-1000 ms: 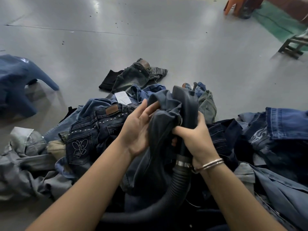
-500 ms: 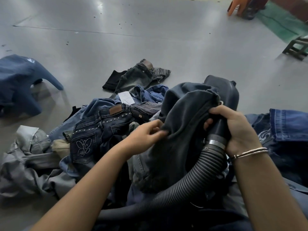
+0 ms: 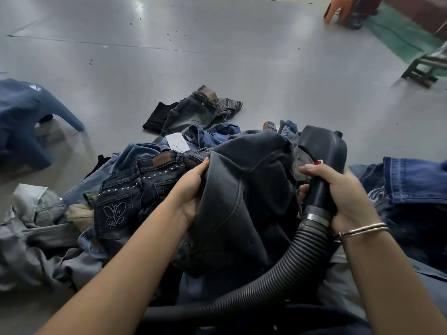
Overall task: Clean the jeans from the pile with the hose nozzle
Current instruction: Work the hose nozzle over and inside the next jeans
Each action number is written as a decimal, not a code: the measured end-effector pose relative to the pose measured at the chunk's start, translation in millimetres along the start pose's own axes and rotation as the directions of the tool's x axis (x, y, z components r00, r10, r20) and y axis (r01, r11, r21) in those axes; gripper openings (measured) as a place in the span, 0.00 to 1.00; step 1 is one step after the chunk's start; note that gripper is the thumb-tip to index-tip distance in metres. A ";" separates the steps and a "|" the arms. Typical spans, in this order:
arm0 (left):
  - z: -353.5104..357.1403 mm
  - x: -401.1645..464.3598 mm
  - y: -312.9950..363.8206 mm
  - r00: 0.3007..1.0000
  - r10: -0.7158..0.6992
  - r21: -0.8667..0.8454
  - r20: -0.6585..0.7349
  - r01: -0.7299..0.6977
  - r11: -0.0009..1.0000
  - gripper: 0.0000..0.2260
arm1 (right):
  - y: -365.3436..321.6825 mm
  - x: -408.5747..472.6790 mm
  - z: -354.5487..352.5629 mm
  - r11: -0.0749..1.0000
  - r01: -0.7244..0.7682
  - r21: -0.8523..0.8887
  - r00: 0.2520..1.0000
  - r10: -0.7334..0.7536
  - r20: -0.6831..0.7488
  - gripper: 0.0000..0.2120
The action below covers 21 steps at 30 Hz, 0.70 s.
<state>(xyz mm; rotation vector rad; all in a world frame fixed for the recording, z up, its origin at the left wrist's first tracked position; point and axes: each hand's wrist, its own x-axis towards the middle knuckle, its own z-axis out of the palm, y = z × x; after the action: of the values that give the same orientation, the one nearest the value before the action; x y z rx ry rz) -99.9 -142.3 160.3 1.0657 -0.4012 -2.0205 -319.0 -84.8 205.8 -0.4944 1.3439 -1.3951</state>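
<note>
— Grey polished floor (image 3: 217, 68) fills most of the view, doesn't it?

— Yes, with light glaring off it. A heap of denim, the pile (image 3: 135, 189), spreads across the lower half, and a dark blue garment (image 3: 21, 122) lies apart at the far left.

— What are the hands doing?

— The left hand (image 3: 191, 189) grips a pair of dark grey jeans (image 3: 242, 201), fingers curled into the fabric at its left edge. The jeans bulge up on top of the pile, between both hands.

— And the other one?

— The right hand (image 3: 343, 197) is wrapped round the neck of the black hose nozzle (image 3: 324, 151), thumb stretched toward the jeans. Thin bangles (image 3: 362, 230) sit on that wrist. The nozzle's wide head rises just beside the right edge of the jeans; I cannot tell whether its mouth touches the cloth.

— Where does the hose go?

— The ribbed hose (image 3: 278, 276) runs from a metal ring below the grip, curving down and left under the forearms.

— Anything else in the heap?

— Studded dark blue jeans with a butterfly stitched on the pocket (image 3: 116, 213) lie just left of the left wrist. A white paper tag (image 3: 177, 141) rests behind them. Farther back, a faded pair with a brown waist patch (image 3: 193, 112) lies alone on the floor.

— And the background?

— An orange stool (image 3: 338, 8) at the upper right, near a green strip of floor (image 3: 401, 35).
</note>
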 end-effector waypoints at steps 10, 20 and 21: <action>-0.5 4.6 12.0 0.986 0.160 -0.112 -0.039 -0.164 0.980 0.22 | 8.7 -61.1 -0.7 0.949 -0.037 -0.314 0.823 0.207 0.529 0.28; 8.0 -0.1 5.3 0.983 0.103 -0.061 0.149 -0.095 0.994 0.29 | 23.5 -46.2 9.5 0.943 -0.004 -0.333 0.918 0.136 0.373 0.24; 4.4 0.6 3.9 0.983 0.086 -0.076 0.162 -0.075 0.994 0.32 | 23.0 -43.8 11.0 0.948 0.003 -0.319 0.931 0.114 0.346 0.23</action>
<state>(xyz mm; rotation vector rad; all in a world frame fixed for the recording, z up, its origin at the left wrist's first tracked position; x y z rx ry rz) -101.7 -145.5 164.9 0.8294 -0.4496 -2.0420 -286.1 -46.4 204.4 -0.8753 1.2659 -0.9821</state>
